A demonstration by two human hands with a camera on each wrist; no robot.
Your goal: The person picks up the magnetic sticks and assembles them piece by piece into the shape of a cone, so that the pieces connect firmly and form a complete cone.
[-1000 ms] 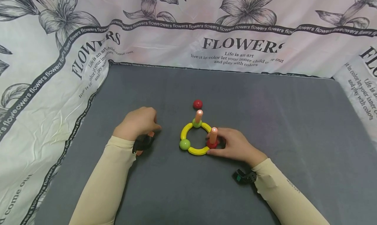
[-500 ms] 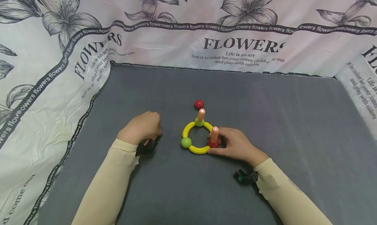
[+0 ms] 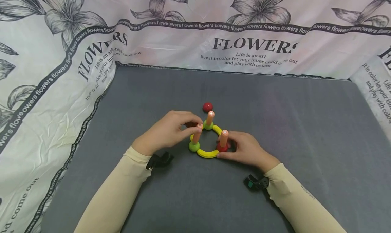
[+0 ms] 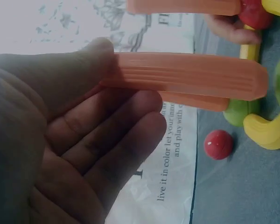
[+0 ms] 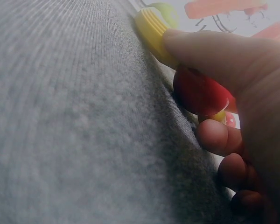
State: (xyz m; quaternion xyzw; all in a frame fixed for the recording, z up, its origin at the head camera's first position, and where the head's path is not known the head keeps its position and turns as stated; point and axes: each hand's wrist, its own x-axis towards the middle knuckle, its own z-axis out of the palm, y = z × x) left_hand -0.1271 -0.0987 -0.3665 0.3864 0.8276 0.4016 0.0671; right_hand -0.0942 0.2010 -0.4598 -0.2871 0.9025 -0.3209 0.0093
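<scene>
My left hand (image 3: 171, 129) pinches the top of an orange rod (image 3: 197, 135) between thumb and fingers. The rod stands over the left green ball (image 3: 193, 147) of a ring of yellow curved pieces (image 3: 207, 154). In the left wrist view, a small gap shows between the rod's end (image 4: 259, 83) and the ball. With thumb and fingers, my right hand (image 3: 248, 151) grips the ring at its red ball (image 3: 222, 148), partly hidden. An orange rod (image 3: 224, 137) rises from that red ball, and another orange rod (image 3: 210, 117) from the far green ball (image 3: 208, 125).
A loose red ball (image 3: 208, 107) lies just behind the ring. Grey cloth (image 3: 290, 124) covers the table, bordered by white flower-print sheeting (image 3: 171, 43) at the back and left. Black bands (image 3: 256, 182) sit at both wrists.
My left hand has moved right to the ring, bringing an orange rod over the left green ball. My right hand stays at the red ball.
</scene>
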